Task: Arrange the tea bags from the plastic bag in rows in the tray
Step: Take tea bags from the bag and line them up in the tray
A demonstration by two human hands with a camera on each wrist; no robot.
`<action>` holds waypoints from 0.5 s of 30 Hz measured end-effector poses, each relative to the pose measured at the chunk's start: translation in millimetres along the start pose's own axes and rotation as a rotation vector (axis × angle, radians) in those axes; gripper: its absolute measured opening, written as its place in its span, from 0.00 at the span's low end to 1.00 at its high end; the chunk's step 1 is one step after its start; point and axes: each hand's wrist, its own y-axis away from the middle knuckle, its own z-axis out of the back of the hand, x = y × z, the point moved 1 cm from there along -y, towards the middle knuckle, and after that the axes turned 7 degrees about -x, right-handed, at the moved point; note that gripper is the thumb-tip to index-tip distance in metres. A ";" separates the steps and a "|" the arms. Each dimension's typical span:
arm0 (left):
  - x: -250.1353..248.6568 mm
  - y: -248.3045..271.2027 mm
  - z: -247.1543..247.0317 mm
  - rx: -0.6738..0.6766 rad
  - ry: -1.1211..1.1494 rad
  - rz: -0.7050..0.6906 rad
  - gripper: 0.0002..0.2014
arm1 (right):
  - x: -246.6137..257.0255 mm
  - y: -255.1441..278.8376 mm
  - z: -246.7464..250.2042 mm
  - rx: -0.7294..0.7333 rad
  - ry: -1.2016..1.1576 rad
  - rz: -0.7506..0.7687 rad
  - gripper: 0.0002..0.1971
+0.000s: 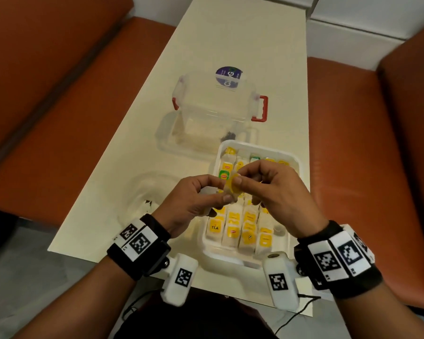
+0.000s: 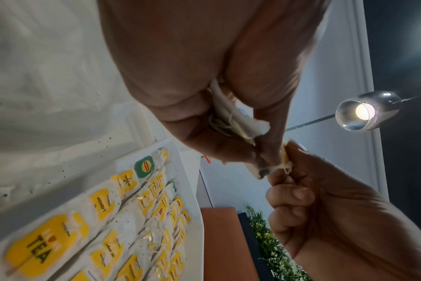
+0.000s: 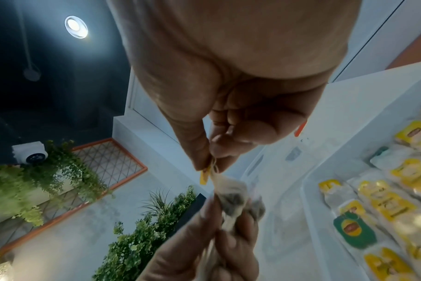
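Tea bags (image 1: 230, 189) sat pinched between the left hand (image 1: 194, 199) and right hand (image 1: 272, 189) above the nearly full tray (image 1: 295, 162), likely being separated; placing one in a row seemed next.

Both hands, left (image 1: 191, 199) and right (image 1: 272, 192), raised together, fingertips pinching.

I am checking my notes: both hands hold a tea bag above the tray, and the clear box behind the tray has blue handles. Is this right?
Not quite: the handles of the clear box are red, as the head view shows. The rest holds: the left hand and the right hand hold a tea bag between their fingers above the tray.
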 end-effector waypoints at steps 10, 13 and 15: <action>-7.2 -11.7 -34.4 0.066 -0.085 -0.031 0.21 | 0.7 -8.0 62.9 0.208 0.159 0.003 0.04; -8.8 -17.6 -50.6 0.180 -0.118 -0.024 0.19 | -2.6 -7.7 75.1 0.267 0.233 0.001 0.05; -5.9 -21.8 -62.2 0.240 -0.159 -0.014 0.17 | -6.1 -7.7 81.0 0.281 0.269 0.000 0.05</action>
